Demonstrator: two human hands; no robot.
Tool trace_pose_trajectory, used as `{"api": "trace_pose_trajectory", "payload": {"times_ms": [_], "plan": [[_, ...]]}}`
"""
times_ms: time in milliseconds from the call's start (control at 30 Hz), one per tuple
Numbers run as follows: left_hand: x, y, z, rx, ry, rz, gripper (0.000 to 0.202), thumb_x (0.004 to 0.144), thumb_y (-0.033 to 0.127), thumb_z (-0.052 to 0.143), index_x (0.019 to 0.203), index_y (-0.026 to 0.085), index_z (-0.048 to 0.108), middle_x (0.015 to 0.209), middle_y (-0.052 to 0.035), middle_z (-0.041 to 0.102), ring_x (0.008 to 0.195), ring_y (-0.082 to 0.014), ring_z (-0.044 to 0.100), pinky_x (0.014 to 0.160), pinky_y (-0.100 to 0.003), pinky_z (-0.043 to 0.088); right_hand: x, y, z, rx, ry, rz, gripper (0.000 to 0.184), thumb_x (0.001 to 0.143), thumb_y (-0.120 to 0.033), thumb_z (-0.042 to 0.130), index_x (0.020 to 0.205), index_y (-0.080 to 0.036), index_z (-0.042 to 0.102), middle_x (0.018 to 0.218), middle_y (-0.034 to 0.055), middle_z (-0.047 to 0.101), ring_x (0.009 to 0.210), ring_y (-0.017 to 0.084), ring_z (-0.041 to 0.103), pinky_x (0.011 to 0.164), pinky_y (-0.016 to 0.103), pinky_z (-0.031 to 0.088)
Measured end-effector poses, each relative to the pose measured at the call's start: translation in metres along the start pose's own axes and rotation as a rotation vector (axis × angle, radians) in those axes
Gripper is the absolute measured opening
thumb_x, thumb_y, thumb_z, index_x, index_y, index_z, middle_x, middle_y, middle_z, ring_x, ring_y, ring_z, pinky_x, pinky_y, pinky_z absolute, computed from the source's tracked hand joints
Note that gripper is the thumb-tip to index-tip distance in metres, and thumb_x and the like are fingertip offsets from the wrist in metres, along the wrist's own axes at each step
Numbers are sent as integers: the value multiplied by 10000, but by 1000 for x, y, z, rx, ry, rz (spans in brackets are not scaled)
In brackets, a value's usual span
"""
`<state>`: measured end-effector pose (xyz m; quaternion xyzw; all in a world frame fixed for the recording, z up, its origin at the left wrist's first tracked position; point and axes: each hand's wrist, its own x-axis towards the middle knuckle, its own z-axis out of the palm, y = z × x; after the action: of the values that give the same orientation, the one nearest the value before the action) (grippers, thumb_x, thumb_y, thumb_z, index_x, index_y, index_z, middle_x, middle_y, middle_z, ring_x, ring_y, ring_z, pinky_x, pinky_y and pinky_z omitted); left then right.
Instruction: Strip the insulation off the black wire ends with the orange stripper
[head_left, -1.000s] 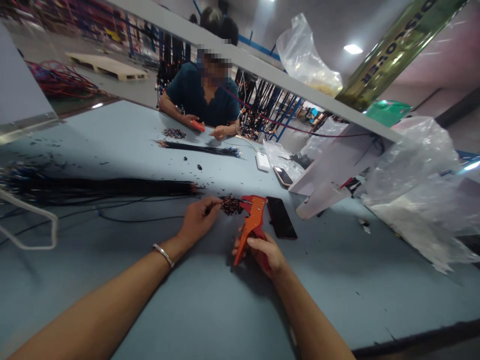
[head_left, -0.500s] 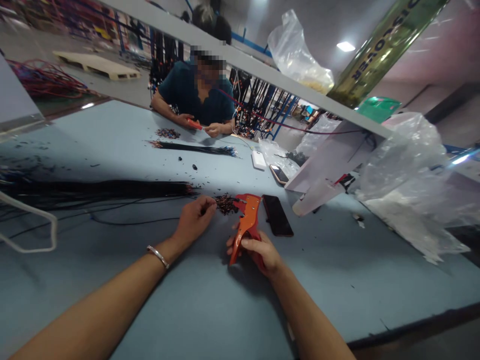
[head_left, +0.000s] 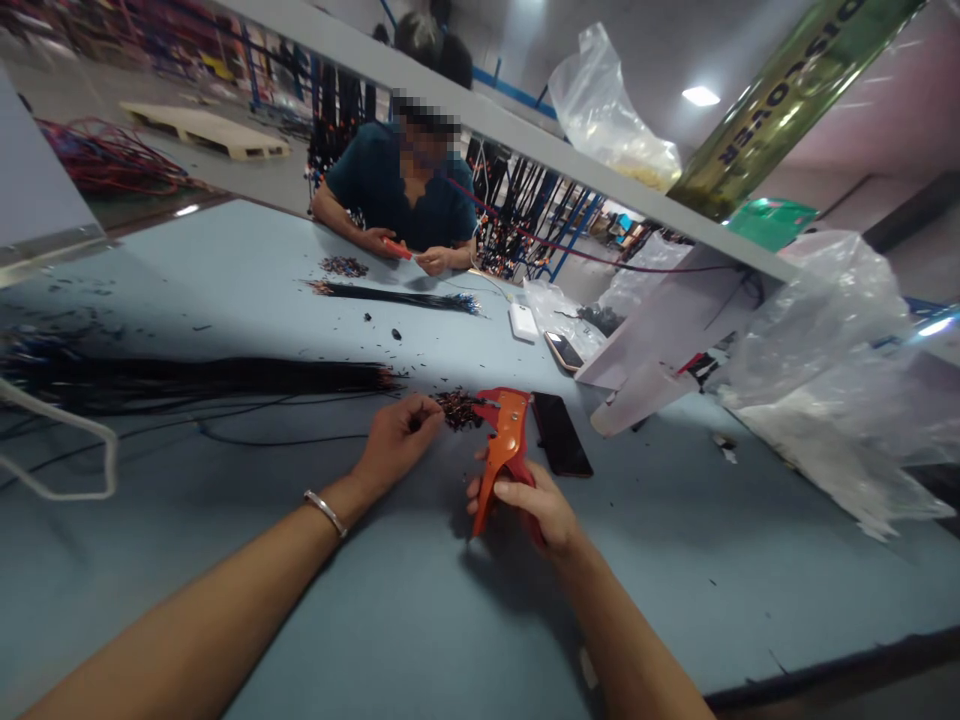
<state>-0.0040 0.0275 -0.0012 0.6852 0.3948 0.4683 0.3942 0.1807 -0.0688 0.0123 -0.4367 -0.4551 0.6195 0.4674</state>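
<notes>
My right hand [head_left: 551, 508] is wrapped around the handles of an orange and red wire stripper [head_left: 508, 425], which stands tilted with its jaws up and toward the left. The handles are spread apart. To its left, my left hand [head_left: 401, 435] is closed in a pinch, thumb against fingers, close to the jaws. A single black wire [head_left: 285, 438] runs from the left into this hand; its tip is too small to make out. Between the fingertips and the jaws lies a pile of small dark and copper-coloured scraps [head_left: 459, 410].
Behind my left hand lies a long bundle of black wires [head_left: 225, 378]. A black phone [head_left: 561, 435] sits right of the stripper. Across the table a person [head_left: 405, 195] holds a red-orange tool [head_left: 396, 248] near a shorter wire bundle [head_left: 397, 296]. Plastic bags [head_left: 817, 330] fill the right side.
The whole view has shifted slightly to the right. Both hands and the wire stripper keep nearly the same place over the table, the pinch still beside the jaws.
</notes>
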Motion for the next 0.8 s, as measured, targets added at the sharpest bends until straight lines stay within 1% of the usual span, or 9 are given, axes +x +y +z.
{"api": "trace_pose_trajectory", "payload": {"times_ms": [67,167,233,333,400,467,567,700,800], "plan": [[-1,1,1,-62,0,-35,209,789,334,541,719,143,585,575,39,475,543,-93,415,513,-205,328,-3,-5,1,-153,72,-81,402,745,-332,646,1091,-165,526,846,60,674,735,218,666,659,351,530],[-2,5,4,-142,-20,-86,204,775,336,561,722,141,592,575,41,472,543,-90,405,510,-199,316,-5,-9,1,-591,246,-269,277,772,-299,597,1012,-166,564,830,45,662,719,198,639,690,326,510],[-3,8,6,-196,-33,-107,200,759,333,583,710,140,599,575,41,480,544,-88,404,515,-197,314,-6,-8,2,-881,316,-416,258,769,-256,565,1013,-172,578,848,49,666,729,197,630,701,311,495],[-5,11,10,-362,-83,-144,194,713,328,637,694,136,619,596,32,523,563,-90,435,542,-196,348,-5,-3,5,-1170,309,-599,427,733,-200,529,1159,-180,541,983,82,675,833,221,632,764,325,477],[-7,12,13,-490,-132,-199,177,661,302,686,682,135,630,613,27,558,574,-92,466,555,-195,378,-4,0,6,-1312,295,-646,490,704,-184,518,1193,-174,530,1029,99,672,870,236,627,788,345,459],[-9,11,16,-577,-167,-265,171,621,277,723,665,135,637,615,24,583,576,-95,494,561,-195,402,-3,3,8,-1410,316,-664,484,700,-185,514,1182,-159,541,1022,107,674,875,247,626,785,362,444],[-10,8,17,-651,-219,-328,194,610,286,756,685,134,663,650,6,636,600,-112,549,601,-215,447,-1,6,7,-1480,377,-690,442,727,-202,516,1161,-130,553,1015,124,675,886,262,623,777,378,426],[-11,9,16,-680,-281,-333,220,624,293,776,757,137,697,732,-20,697,656,-131,603,658,-230,474,2,9,3,-1512,412,-679,439,724,-194,520,1154,-112,555,1024,136,675,913,270,615,794,388,411],[-10,11,16,-684,-279,-333,209,597,257,795,743,140,703,727,-12,706,665,-126,609,667,-217,471,5,10,1,-1516,426,-658,437,707,-165,515,1138,-112,561,1022,133,678,918,266,613,811,388,404]]}}
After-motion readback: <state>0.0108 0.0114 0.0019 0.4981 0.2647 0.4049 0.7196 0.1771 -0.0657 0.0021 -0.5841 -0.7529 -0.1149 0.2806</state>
